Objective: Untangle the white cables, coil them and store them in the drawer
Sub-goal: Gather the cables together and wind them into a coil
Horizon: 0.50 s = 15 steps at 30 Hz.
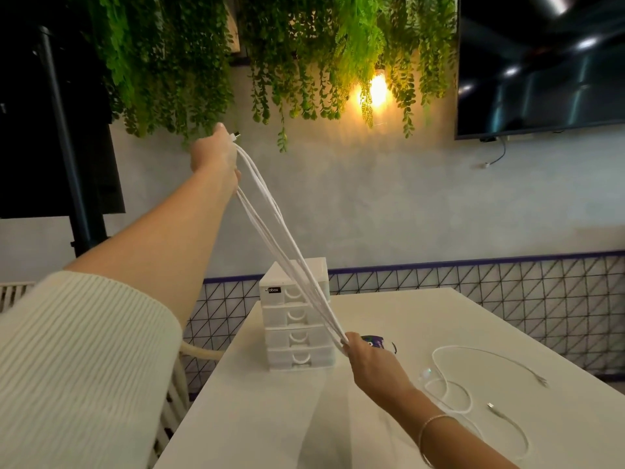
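A white cable (pixel 270 228) is folded into long loops and stretched taut between my hands. My left hand (pixel 213 154) is raised high and grips the upper end, with a plug sticking out beside the thumb. My right hand (pixel 367 357) pinches the lower end of the loops just above the table. Behind the loops stands a small white drawer unit (pixel 291 336) with several shut drawers. A second white cable (pixel 473 384) lies loose on the table to the right, its plugs free.
The white table (pixel 338 421) ends at its left edge beside the drawer unit. A small dark purple object (pixel 373 341) lies behind my right hand. A wire-grid fence (pixel 507 292) runs behind the table. A chair back shows at lower left.
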Tool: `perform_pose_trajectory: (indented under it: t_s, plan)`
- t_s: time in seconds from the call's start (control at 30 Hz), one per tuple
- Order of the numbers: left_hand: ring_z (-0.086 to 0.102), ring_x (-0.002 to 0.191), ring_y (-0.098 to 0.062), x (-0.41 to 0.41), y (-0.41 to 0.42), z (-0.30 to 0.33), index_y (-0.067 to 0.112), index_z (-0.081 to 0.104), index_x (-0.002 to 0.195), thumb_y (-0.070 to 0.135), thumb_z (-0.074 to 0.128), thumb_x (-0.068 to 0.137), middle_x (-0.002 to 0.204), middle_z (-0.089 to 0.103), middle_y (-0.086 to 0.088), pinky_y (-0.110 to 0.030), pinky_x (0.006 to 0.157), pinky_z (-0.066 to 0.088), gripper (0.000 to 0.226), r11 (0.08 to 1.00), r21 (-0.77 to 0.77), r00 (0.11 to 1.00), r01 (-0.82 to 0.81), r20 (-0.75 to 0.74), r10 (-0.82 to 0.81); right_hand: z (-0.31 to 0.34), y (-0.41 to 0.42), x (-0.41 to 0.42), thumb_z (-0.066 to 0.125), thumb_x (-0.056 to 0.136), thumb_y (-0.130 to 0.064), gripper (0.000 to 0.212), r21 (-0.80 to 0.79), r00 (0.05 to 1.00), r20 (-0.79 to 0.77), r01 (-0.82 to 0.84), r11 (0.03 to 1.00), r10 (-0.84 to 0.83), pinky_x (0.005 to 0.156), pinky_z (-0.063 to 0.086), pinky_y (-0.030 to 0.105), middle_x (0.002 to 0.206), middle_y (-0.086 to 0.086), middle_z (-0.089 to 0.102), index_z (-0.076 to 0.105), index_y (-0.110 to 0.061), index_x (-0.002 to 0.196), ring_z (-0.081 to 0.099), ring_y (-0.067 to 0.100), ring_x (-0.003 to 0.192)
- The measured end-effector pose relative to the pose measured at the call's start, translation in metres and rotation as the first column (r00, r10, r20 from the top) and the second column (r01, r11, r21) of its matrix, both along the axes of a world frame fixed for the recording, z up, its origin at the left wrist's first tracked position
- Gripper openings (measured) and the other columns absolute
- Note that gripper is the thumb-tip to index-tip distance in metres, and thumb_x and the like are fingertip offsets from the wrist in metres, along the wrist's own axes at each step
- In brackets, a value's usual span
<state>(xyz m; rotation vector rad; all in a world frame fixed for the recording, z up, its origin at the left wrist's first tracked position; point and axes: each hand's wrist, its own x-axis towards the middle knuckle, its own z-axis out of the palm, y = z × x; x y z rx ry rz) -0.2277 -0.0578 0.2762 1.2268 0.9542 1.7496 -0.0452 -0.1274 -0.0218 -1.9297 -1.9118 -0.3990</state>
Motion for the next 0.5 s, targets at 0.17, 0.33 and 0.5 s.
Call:
perform_pose_trajectory:
  t_s: [0.17,0.33,0.5]
  plan:
    - [0.032,0.050,-0.010,-0.001,0.002,-0.005,0.017,0.045,0.103,0.040,0.038,0.098,0.074,0.040,0.003,-0.019,0.044,0.032,0.025,1.000,-0.007,1.000,-0.007,-0.022,0.007,-0.002,-0.004,0.004,0.035,0.088,-0.034,0.012,0.168,0.991,0.119,-0.088,0.982,0.068,0.031,0.014,0.020,0.055,-0.010,0.053,0.044,-0.033,0.082,0.045,0.007,0.030]
    - [0.033,0.051,-0.009,-0.001,0.003,-0.008,0.014,0.049,0.114,0.042,0.039,0.097,0.075,0.041,0.003,-0.020,0.049,0.036,0.034,1.000,-0.024,1.000,-0.004,-0.016,0.004,-0.023,0.003,0.018,0.059,0.087,-0.006,0.034,0.133,0.993,-0.021,-0.109,0.985,0.112,0.056,0.038,0.022,0.095,0.002,0.064,0.046,-0.015,0.116,0.063,0.017,0.077]
    - [0.036,0.050,-0.009,-0.001,0.003,-0.010,0.013,0.047,0.125,0.042,0.038,0.098,0.077,0.045,0.002,-0.018,0.046,0.036,0.041,1.000,-0.026,1.000,-0.005,-0.010,0.004,-0.025,0.013,0.033,0.037,0.097,-0.008,0.037,-0.027,0.981,-0.189,-0.047,0.999,0.041,0.070,0.044,0.034,0.113,0.009,0.061,0.038,-0.018,0.133,0.059,0.028,0.096]
